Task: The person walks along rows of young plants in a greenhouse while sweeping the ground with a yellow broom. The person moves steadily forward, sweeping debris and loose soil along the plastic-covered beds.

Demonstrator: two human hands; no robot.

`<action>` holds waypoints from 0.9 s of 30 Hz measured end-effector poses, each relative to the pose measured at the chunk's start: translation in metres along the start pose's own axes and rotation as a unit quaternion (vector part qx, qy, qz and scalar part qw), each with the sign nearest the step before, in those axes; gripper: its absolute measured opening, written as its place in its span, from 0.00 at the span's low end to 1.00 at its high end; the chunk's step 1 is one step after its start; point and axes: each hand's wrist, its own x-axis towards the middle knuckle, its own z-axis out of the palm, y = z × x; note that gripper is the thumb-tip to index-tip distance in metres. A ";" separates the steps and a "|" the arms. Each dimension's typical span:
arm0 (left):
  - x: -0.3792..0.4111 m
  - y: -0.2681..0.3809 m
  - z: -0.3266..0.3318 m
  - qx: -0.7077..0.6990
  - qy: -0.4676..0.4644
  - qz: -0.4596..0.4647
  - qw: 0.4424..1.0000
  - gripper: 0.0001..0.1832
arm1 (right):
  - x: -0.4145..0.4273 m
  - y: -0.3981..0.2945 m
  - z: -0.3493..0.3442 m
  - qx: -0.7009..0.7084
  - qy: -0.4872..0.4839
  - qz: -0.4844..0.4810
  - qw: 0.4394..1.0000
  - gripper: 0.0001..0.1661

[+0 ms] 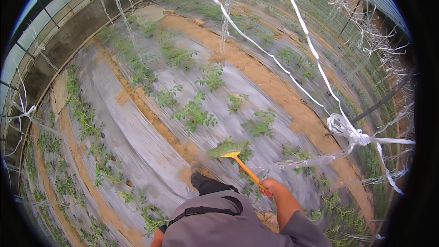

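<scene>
My right hand (269, 188) is closed around the orange handle of a small broom (247, 171). The broom's green bristle head (224, 149) is spread over the silvery plastic mulch film, touching or just above a small leafy plant beside it. Part of my left arm (157, 237) shows at the bottom edge, but my left hand is out of view. Several young green plants (195, 114) grow through the film ahead of me. My dark shoe (196, 171) is by a soil furrow, below and left of the broom.
White twine with a knotted bundle (356, 136) hangs at the right, and more strings hang overhead. Bare soil strips (271, 85) run between the film-covered beds (120, 106). A low wall (65, 41) curves along the left. Brick-like blocks (198, 21) lie on the soil farther off.
</scene>
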 end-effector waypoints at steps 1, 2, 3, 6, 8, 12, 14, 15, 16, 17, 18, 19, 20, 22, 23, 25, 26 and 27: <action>0.013 0.010 -0.021 -0.015 -0.007 0.022 1.000 0.26 | 0.002 0.000 -0.004 0.013 0.015 0.000 1.000 0.21; 0.019 0.025 -0.049 -0.082 0.009 0.067 0.994 0.25 | 0.001 -0.001 -0.005 0.027 0.027 0.003 0.999 0.21; 0.024 0.041 -0.075 -0.151 0.027 0.105 0.983 0.24 | -0.004 -0.004 -0.002 0.034 0.037 0.007 0.999 0.20; 0.064 0.106 -0.174 0.011 0.028 0.074 0.997 0.16 | -0.029 -0.033 0.000 -0.012 0.070 -0.001 0.997 0.20; 0.079 0.150 -0.230 -0.136 0.033 -0.033 0.990 0.15 | -0.046 -0.066 0.001 0.038 0.119 -0.031 0.992 0.22; 0.128 0.190 -0.290 -0.175 0.104 0.023 0.979 0.12 | -0.016 -0.097 -0.013 0.116 0.178 -0.033 0.977 0.22; 0.141 0.204 -0.308 -0.160 0.123 0.056 0.978 0.11 | -0.001 -0.106 -0.018 0.151 0.197 -0.013 0.969 0.21; 0.141 0.211 -0.314 -0.140 0.114 0.057 0.982 0.11 | 0.008 -0.112 -0.018 0.164 0.205 -0.003 0.965 0.21; 0.142 0.227 -0.321 -0.120 0.103 0.060 0.985 0.11 | 0.016 -0.118 -0.022 0.162 0.203 0.013 0.966 0.21; 0.145 0.238 -0.325 -0.101 0.092 0.064 0.989 0.12 | 0.024 -0.121 -0.026 0.160 0.201 0.029 0.966 0.20; 0.147 0.242 -0.325 -0.088 0.067 0.061 0.992 0.12 | 0.038 -0.124 -0.030 0.159 0.197 0.042 0.967 0.20; 0.150 0.242 -0.326 -0.071 0.039 0.058 0.995 0.13 | 0.054 -0.120 -0.030 0.197 0.216 0.031 0.956 0.21; 0.155 0.241 -0.329 -0.053 0.010 0.059 0.997 0.14 | 0.068 -0.113 -0.029 0.239 0.235 0.021 0.942 0.22; 0.165 0.233 -0.332 0.004 -0.008 0.087 0.996 0.17 | 0.070 -0.112 -0.018 0.265 0.240 -0.003 0.934 0.23; 0.171 0.227 -0.336 0.034 -0.016 0.100 0.994 0.18 | 0.063 -0.109 -0.007 0.250 0.227 -0.017 0.941 0.23; 0.180 0.225 -0.345 0.040 -0.033 0.088 0.995 0.20 | 0.037 -0.101 0.021 0.229 0.222 -0.035 0.947 0.24; 0.184 0.223 -0.350 0.043 -0.040 0.082 0.995 0.21 | 0.017 -0.108 0.043 0.220 0.226 -0.042 0.948 0.24; 0.188 0.216 -0.353 0.021 -0.038 0.080 0.996 0.20 | -0.006 -0.122 0.068 0.209 0.230 -0.049 0.949 0.25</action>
